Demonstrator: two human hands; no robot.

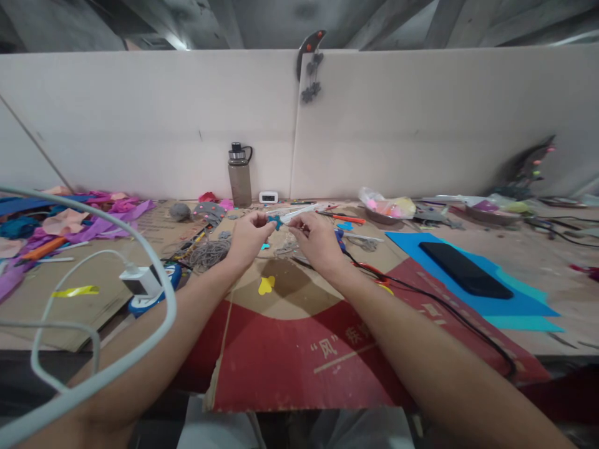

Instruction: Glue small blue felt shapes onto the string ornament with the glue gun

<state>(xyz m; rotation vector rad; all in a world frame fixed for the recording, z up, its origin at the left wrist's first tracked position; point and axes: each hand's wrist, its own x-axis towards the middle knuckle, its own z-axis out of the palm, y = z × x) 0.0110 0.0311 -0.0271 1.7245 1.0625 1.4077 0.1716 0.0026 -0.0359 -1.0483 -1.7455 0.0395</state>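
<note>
Over the cardboard, my left hand (250,237) pinches a small teal cut-out piece (275,221) between thumb and fingers. My right hand (319,240) is close beside it, thumb and fingertips pressed together; whatever they hold is too small to make out. A whitish strip (306,212) shows just behind the right fingers. Below the hands, a yellow cut-out (266,285) lies on the red and brown cardboard (299,355). To the left of my left hand sits a tangle of grey yarn (210,252).
A bottle (239,178) and small digital clock (268,197) stand by the white partition. At right, a black phone (465,269) rests on blue sheets (528,299). A black cord (440,302) crosses the cardboard. A white cable (163,280) loops across the left foreground; coloured scraps (65,221) lie beyond.
</note>
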